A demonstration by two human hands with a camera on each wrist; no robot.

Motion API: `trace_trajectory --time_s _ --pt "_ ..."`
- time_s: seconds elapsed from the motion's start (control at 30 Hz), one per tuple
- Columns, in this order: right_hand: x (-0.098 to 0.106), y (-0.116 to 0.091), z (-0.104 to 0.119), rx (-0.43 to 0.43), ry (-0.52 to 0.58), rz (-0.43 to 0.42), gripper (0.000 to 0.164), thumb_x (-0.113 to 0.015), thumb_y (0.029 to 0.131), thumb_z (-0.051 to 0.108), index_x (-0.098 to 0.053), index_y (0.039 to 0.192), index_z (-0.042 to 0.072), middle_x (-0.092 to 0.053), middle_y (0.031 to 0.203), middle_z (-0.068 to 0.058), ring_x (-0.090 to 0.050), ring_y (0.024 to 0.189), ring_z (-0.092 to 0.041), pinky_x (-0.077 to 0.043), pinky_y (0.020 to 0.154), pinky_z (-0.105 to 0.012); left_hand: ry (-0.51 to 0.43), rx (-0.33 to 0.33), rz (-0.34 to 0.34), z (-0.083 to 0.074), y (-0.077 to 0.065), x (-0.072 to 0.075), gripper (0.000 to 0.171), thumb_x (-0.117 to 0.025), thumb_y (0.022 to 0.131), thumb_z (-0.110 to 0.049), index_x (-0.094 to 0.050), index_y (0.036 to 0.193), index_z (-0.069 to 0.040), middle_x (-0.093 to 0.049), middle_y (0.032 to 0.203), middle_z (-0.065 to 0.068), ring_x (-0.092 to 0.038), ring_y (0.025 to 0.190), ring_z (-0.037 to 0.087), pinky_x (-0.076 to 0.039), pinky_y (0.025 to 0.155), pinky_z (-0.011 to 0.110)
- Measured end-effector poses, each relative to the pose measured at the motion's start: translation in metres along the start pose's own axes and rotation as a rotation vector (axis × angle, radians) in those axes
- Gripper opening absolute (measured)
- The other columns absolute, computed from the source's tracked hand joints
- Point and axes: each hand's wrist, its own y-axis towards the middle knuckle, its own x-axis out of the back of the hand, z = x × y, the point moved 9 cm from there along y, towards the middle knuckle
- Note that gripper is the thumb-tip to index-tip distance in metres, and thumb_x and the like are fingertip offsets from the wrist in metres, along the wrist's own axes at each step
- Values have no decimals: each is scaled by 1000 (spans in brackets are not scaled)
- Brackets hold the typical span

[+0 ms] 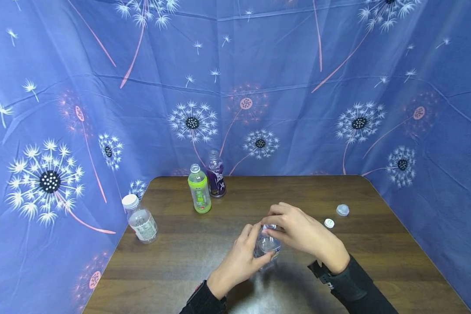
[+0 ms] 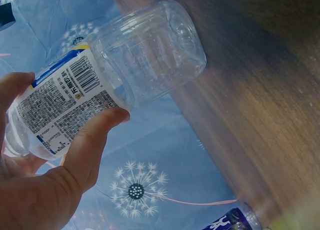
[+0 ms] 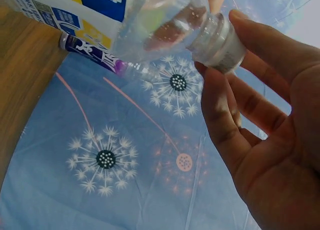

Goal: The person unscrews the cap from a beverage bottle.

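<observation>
My left hand (image 1: 239, 255) grips a clear plastic bottle (image 2: 155, 54) around its white and blue label (image 2: 60, 97), thumb on one side and fingers on the other. The bottle looks empty, and its base is close over the wooden table in the left wrist view. At the bottle's mouth, my right hand (image 1: 296, 229) pinches a whitish cap (image 3: 230, 53) between thumb and fingers. The cap sits over the neck in the right wrist view. From the head, both hands partly cover the bottle and its top.
On the wooden table (image 1: 172, 279), a clear bottle with white cap (image 1: 143, 224) stands at left. Farther back stand an uncapped green-labelled bottle (image 1: 199, 192) and an uncapped purple bottle (image 1: 216, 179). A white cap (image 1: 329, 223) and a translucent cap (image 1: 343, 210) lie right. Blue dandelion-print cloth (image 1: 298, 144) hangs around.
</observation>
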Motion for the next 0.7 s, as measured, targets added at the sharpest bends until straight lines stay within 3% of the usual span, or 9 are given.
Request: trace_trajectory --time_s 0.23,0.37,0.5,0.7 --pt "-2 1 1 -32 -48 -15 18 -81 93 29 -80 107 17 -61 92 9 -49 79 -2 -47 65 -17 15 -10 -13 0 0 2 77 -83 90 -30 -44 152 -6 -57 119 4 -61 92 8 -56 76 19" --pt "-2 -3 0 -38 -41 40 31 -81 93 32 -76 120 18 -68 114 7 -62 101 -7 -58 80 -26 16 -25 -7 -2 0 1 74 -83 91 -31 -46 150 -6 -56 120 4 -59 91 8 -54 75 18" --pt "0 -6 3 -5 9 92 37 -81 91 19 -74 127 18 -67 134 2 -62 124 -15 -59 96 -37 13 -42 -23 -4 -1 3 73 -84 90 -29 -46 149 -8 -57 119 5 -61 91 10 -54 74 18" --pt "2 -9 5 46 38 134 34 -76 91 1 -78 121 16 -70 133 1 -67 121 -16 -60 94 -36 -20 -27 -26 -2 -1 2 76 -84 90 -28 -44 152 -14 -57 118 4 -63 93 12 -55 74 18"
